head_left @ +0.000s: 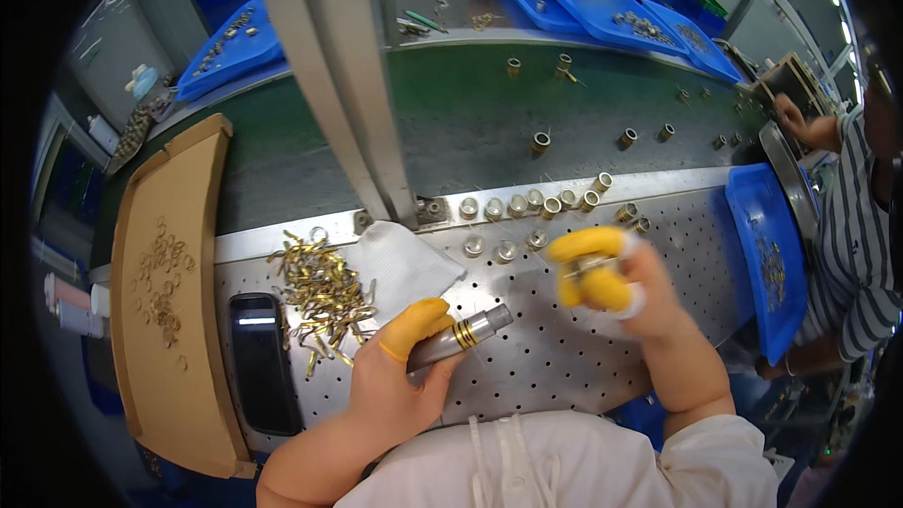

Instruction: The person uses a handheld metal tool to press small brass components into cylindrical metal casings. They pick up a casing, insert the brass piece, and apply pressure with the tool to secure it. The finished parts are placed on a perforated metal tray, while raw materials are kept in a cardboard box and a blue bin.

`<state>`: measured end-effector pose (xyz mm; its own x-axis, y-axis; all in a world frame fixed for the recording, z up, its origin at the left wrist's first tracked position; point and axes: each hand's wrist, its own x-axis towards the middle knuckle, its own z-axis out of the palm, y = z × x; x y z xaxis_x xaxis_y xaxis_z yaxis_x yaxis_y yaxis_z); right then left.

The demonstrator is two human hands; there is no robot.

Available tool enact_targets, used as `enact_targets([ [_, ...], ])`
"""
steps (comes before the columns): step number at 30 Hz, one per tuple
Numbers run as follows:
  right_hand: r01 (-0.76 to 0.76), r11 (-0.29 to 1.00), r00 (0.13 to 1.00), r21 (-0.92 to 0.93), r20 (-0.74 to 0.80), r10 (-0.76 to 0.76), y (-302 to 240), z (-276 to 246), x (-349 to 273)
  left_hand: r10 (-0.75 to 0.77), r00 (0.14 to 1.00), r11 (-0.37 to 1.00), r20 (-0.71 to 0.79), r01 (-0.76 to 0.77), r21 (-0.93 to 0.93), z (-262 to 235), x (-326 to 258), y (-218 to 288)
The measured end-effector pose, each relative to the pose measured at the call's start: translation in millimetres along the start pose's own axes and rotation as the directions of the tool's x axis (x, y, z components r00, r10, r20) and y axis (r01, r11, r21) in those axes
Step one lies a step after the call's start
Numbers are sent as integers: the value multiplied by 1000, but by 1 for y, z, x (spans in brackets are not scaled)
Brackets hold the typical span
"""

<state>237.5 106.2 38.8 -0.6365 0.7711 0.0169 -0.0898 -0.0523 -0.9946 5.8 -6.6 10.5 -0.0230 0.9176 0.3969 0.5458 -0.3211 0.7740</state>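
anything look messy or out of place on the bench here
Mostly orderly. The brass clips lie in a loose tangled heap beside the white cloth, some strays spreading toward the phone. A few small metal caps sit apart from the neat row.

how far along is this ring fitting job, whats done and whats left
Done: a row of small metal sleeves stands on the perforated bench. In hand: left hand holds a metal mandrel carrying brass rings; right hand pinches a small part. Left: a sizeable pile of brass rings.
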Motion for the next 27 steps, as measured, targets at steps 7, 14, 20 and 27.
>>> enact_targets([
  [7, 334, 934, 942, 127, -16, -334, -2, -35, -147, -187, 982, 978, -17, 184, -99, -39, -1, 24],
  [14, -661, 748, 562, -68, -705, 432, 153, -125, -288, -211, 851, 922, -481, 336, 190, -132, -55, 4],
  [20, -638, 602, 491, -481, -856, -164, 366, -233, -404, -271, 829, 529, -489, 552, 644, -234, -76, -33],
  [27, -783, 377, 426, -494, -869, -252, 322, -214, -403, -418, 875, 182, -245, 345, 921, -282, -67, -68],
])
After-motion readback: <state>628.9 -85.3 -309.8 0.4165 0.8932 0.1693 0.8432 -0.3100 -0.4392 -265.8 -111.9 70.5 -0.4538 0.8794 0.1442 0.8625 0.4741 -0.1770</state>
